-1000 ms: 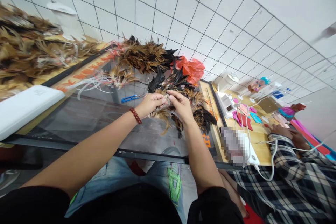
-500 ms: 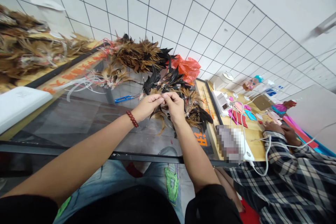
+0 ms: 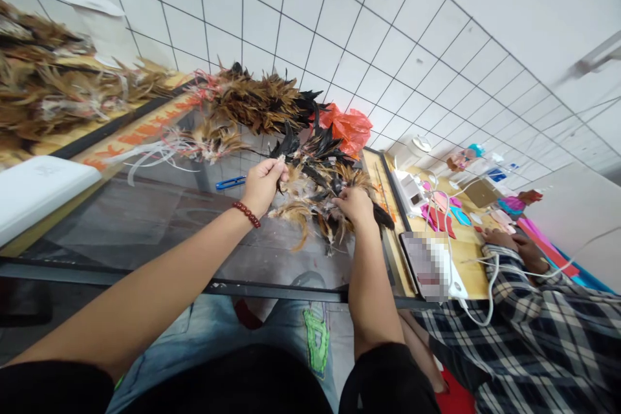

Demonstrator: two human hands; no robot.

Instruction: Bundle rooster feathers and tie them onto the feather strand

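Note:
My left hand (image 3: 264, 182), with a dark red bead bracelet (image 3: 246, 214) on the wrist, is closed with thumb and finger pinched on black feathers (image 3: 287, 143) at their pale base. To its right, my right hand (image 3: 356, 204) reaches into a loose pile of brown and black feathers (image 3: 317, 197) on the glass tabletop (image 3: 204, 233). Its fingers are drawn together among the feathers; what they pinch, if anything, is hidden. Blue thread snips (image 3: 231, 182) lie just left of my left hand.
Behind the pile are a bundle of brown feathers (image 3: 257, 100) and a red plastic bag (image 3: 347, 128). White ties (image 3: 155, 158) and a white box (image 3: 43, 194) lie left. On the right are a phone (image 3: 427, 265), cables, coloured pieces and another person's hands (image 3: 517, 246).
My hands were together over the pile and are now apart. The left has moved slightly left and up; the right has gone right and down into the feathers.

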